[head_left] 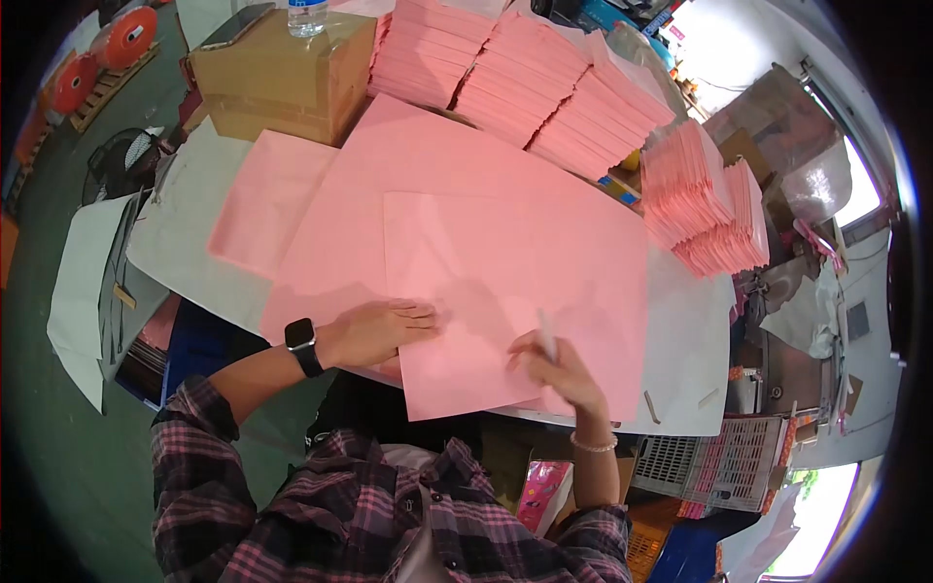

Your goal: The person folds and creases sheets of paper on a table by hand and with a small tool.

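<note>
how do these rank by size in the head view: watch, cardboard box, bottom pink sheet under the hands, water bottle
Largest to smallest:
1. bottom pink sheet
2. cardboard box
3. water bottle and watch, not ranked: they look similar, and the bottle is cut off at the top edge

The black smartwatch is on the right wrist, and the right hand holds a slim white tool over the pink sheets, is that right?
No, the head view shows the black smartwatch on the left wrist. The right hand does hold a slim white tool over the pink sheets.
</note>
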Available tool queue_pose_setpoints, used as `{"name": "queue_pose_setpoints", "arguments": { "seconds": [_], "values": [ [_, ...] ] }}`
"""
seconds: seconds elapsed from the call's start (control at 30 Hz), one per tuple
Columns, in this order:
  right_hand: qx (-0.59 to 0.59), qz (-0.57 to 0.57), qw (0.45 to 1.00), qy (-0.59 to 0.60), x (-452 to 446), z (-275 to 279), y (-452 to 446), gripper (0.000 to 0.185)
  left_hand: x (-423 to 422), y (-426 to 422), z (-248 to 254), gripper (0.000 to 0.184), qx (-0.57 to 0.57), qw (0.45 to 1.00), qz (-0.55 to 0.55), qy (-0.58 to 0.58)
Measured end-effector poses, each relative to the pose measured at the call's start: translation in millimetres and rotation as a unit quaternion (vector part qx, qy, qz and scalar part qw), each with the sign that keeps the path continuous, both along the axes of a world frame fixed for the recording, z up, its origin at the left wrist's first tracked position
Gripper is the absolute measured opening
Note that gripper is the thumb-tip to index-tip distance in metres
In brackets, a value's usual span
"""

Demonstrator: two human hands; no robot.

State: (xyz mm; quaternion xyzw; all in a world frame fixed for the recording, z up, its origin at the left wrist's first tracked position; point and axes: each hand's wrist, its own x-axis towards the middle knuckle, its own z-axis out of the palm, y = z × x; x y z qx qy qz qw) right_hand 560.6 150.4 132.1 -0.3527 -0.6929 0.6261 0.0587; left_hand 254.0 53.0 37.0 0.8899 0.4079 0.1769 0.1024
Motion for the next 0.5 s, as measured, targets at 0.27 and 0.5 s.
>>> {"name": "queue_pose_setpoints", "arguments": {
  "seconds": [0.27,0.5],
  "values": [
    [-0.134,-0.196,0.960,0.149,36,-23,81,0.039,-19,26,23,0.029,-0.438,0.818,0.243,-0.282],
    [-0.029,-0.210,0.976,-0.043,3,-60,103,0.038,-22,49,-8,0.034,-0.457,0.534,0.293,-0.648]
  ]
}}
